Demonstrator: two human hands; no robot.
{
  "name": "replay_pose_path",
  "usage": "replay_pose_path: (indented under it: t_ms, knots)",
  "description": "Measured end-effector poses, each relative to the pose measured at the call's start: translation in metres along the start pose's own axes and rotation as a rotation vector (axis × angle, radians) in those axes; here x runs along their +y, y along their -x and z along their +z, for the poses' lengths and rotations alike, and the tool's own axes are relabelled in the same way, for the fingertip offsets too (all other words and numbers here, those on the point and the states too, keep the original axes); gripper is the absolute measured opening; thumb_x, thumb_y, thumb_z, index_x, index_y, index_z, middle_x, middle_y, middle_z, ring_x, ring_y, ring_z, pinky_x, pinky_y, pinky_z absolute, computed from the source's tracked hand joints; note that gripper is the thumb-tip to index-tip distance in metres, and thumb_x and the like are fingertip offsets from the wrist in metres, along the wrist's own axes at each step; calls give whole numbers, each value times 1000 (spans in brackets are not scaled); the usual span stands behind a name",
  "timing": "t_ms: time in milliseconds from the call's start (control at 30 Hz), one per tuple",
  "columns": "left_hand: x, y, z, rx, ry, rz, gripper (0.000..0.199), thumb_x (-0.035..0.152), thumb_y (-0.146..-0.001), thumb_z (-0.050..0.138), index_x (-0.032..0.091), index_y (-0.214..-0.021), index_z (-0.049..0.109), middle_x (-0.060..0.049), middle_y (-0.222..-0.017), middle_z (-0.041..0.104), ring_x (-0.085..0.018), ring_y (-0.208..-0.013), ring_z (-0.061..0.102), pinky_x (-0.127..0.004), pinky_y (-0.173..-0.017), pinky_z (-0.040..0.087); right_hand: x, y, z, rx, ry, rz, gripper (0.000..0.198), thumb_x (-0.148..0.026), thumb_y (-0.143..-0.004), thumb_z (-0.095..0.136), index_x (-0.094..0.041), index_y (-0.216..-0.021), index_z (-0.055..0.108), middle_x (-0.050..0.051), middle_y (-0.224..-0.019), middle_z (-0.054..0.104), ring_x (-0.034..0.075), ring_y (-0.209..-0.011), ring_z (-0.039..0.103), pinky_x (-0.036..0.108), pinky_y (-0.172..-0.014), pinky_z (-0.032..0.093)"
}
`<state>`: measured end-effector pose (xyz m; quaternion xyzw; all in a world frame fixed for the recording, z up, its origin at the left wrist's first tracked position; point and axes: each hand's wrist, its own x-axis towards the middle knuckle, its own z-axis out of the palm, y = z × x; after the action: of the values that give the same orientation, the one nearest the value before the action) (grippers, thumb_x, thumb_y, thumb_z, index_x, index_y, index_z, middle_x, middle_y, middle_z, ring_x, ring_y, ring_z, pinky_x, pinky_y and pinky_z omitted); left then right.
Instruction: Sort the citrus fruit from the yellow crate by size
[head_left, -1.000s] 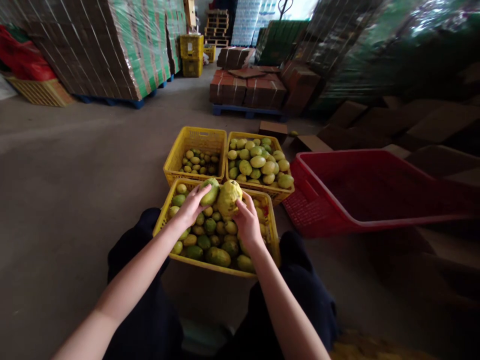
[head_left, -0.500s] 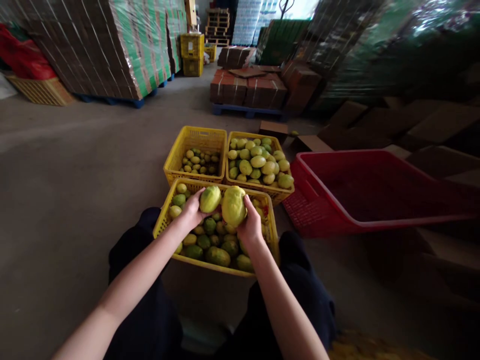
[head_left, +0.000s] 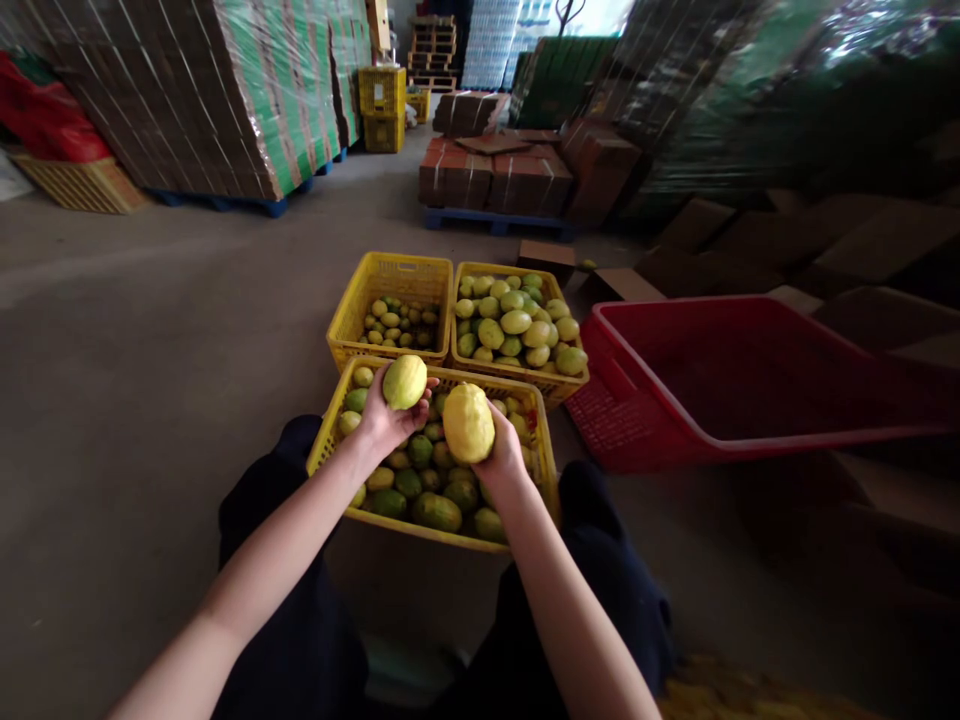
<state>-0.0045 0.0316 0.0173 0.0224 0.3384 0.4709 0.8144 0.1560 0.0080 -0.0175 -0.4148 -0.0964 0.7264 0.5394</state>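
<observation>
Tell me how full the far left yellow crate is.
Partly full: the small fruits lie low in the crate, with its walls showing well above them.

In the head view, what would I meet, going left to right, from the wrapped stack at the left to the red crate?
Wrapped stack, smoother fruit in the left hand, lumpy fruit in the right hand, red crate.

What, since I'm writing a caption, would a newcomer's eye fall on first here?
Probably the bumpy yellow fruit in the right hand and the smoother fruit in the left hand, both above the near yellow crate. Next, perhaps, the big red basket off to the right.
</observation>
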Motion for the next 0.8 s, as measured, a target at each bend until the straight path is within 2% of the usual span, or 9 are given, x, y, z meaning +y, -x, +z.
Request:
replay_pose_path:
  t_ms: [100, 167, 233, 333, 433, 567, 667, 800]
  knots:
    - [-1, -2, 1, 26, -3, 35, 54, 44, -97, 35, 5, -121, 63, -10, -67, 66, -15, -53, 60, -21, -46, 53, -2, 3, 3, 120, -15, 87, 23, -41, -90, 50, -21, -86, 63, 2, -61, 70, 23, -60, 71, 34, -51, 59]
    - [0, -1, 4, 64, -3, 43, 47, 32, -97, 33, 5, -123, 60, -12, -72, 69, -16, -57, 63, -22, -50, 55, -4, 5, 6, 147, -32, 87, 26, -43, -91, 48, -22, -87, 62, 2, -62, 70, 20, -57, 69, 32, -48, 57]
    - [0, -1, 6, 93, 4, 43, 43, 26, -95, 34, 7, -124, 60, -12, -76, 71, -17, -62, 66, -24, -54, 57, -7, 7, 6, 123, -40, 80, 26, -47, -88, 54, -23, -87, 62, 0, -62, 69, 18, -52, 66, 27, -41, 53]
    - [1, 1, 8, 100, 22, 43, 43, 28, -93, 36, 8, -122, 62, -11, -76, 71, -20, -64, 68, -28, -54, 58, -11, 7, 3, 28, -51, 102, 26, -47, -84, 58, -22, -86, 63, 1, -62, 69, 18, -47, 64, 23, -33, 45]
    - [2, 1, 7, 119, 62, -7, 47, 34, -93, 35, 7, -120, 63, -10, -71, 69, -19, -61, 67, -27, -49, 57, -12, 4, -2, -12, -54, 160, 27, -43, -84, 53, -19, -85, 64, 5, -62, 70, 19, -45, 63, 28, -36, 50]
    - [4, 0, 6, 148, 145, -43, 43, 25, -94, 34, 7, -122, 61, -10, -71, 69, -18, -60, 68, -24, -47, 57, -9, 1, -2, -48, -28, 200, 28, -40, -87, 50, -17, -85, 66, 8, -65, 72, 19, -44, 63, 29, -38, 52]
    - [4, -2, 6, 137, 148, -6, 43, 18, -93, 33, 7, -124, 60, -10, -73, 70, -18, -61, 68, -25, -49, 59, -8, 3, 5, -87, -2, 207, 38, -47, -91, 45, -17, -85, 66, 8, -63, 71, 20, -43, 63, 28, -35, 50]
    - [4, -2, 7, 151, 125, 2, 43, 18, -95, 31, 7, -128, 57, -10, -74, 70, -17, -61, 69, -23, -50, 59, -10, 10, 12, -74, -33, 135, 46, -55, -93, 41, -18, -86, 66, 7, -60, 69, 19, -45, 64, 27, -34, 50]
